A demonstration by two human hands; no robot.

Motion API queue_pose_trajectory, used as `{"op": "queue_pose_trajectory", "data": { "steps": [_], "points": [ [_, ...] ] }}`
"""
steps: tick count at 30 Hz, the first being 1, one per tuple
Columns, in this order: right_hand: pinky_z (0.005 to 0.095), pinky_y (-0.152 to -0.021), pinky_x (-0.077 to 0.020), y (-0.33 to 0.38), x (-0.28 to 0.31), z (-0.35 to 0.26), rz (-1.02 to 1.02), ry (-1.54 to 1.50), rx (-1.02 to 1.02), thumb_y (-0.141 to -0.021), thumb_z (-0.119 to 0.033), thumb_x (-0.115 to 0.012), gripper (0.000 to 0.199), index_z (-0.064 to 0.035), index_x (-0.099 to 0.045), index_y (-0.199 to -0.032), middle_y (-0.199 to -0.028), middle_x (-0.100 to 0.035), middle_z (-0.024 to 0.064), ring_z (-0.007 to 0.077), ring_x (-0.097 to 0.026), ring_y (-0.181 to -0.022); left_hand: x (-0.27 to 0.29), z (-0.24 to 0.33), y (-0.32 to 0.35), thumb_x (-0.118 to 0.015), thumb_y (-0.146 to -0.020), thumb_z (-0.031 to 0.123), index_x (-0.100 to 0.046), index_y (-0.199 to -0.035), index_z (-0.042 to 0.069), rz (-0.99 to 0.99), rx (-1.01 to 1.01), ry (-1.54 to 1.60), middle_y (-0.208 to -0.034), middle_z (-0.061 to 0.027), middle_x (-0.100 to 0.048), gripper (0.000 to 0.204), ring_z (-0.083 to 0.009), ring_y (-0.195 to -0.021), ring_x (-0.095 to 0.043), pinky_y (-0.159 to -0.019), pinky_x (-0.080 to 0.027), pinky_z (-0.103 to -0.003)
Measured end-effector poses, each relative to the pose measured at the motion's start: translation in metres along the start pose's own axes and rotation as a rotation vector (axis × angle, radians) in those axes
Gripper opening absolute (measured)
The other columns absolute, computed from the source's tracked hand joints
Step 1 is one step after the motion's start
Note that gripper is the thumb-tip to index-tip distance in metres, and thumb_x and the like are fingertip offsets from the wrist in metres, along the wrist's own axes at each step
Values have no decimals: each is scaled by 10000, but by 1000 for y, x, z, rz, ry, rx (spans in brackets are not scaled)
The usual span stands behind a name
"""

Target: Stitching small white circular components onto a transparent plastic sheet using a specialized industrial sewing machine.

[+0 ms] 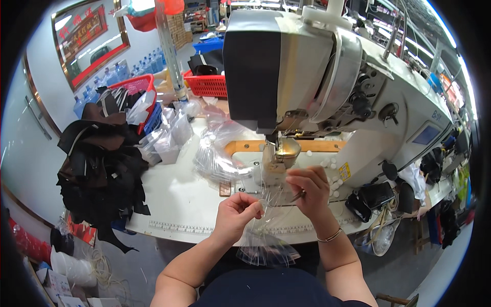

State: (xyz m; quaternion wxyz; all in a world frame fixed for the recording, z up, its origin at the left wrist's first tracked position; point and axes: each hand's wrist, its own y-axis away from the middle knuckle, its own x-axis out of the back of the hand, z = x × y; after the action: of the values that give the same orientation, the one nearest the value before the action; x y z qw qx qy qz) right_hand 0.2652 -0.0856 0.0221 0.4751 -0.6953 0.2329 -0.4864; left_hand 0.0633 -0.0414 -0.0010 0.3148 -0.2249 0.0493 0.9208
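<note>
My left hand (237,217) is closed in a pinch on a piece of clear plastic film, just in front of the sewing machine (302,71). More clear film pieces (268,249) fan down over the table's front edge, below my hands. My right hand (310,191) is raised close to the needle area, fingers curled. A small dark metal tool (298,195) pokes out of its grip; its exact kind is unclear. Fine threads or film edges run between the hands. Behind the left hand, a bunch of clear film (219,157) lies beside the needle plate.
Dark fabric or leather pieces (102,169) are heaped at the table's left, overhanging it. Red baskets (205,85) stand behind. Small white discs (335,185) are scattered right of the needle. A black case (371,198) lies at the right. A ruler strip (194,228) follows the front edge.
</note>
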Motion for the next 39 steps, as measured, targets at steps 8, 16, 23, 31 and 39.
{"op": "queue_pose_trajectory", "data": {
  "steps": [8, 16, 23, 31, 39],
  "points": [
    [291, -635, -460, 0, -5, 0, -58, -190, -154, -624, 33, -653, 358, -86, -586, -955, -898, -607, 31, 224, -546, -717, -8, 6, -15, -602, -807, 54, -549, -818, -8, -44, 65, 92, -739, -78, -601, 82, -118, -647, -557, -623, -458, -236],
    [269, -578, -458, -21, 11, 7, 99, 184, 100, -572, -12, -659, 259, -97, -653, -816, -875, -621, -2, 195, -514, -710, -1, 10, -32, -603, -803, 65, -551, -840, 5, -14, 115, 37, -766, -63, -597, 88, -114, -649, -564, -628, -474, -235],
    [298, -613, -466, -35, 8, 27, 4, 156, -32, -562, 65, -584, 311, -78, -624, -835, -826, -606, 25, 229, -531, -707, -2, 27, -71, -636, -782, 126, -550, -886, 15, -82, 320, 181, -728, -32, -558, 175, -114, -663, -566, -585, -474, -218],
    [362, -570, -438, -35, 5, 65, -14, 297, -78, -549, 68, -604, 270, -60, -594, -787, -686, -541, 72, 270, -525, -652, -18, 61, -130, -580, -776, 32, -592, -842, -52, -21, 331, -228, -788, -123, -614, 108, -163, -677, -618, -584, -525, -245],
    [377, -616, -441, -33, 2, 69, -6, 266, -82, -562, 51, -633, 247, -65, -603, -778, -720, -564, 81, 280, -546, -682, -19, 65, -131, -592, -759, -20, -590, -861, -46, -29, 349, -171, -789, -125, -619, 105, -178, -660, -623, -551, -535, -249]
  ]
}}
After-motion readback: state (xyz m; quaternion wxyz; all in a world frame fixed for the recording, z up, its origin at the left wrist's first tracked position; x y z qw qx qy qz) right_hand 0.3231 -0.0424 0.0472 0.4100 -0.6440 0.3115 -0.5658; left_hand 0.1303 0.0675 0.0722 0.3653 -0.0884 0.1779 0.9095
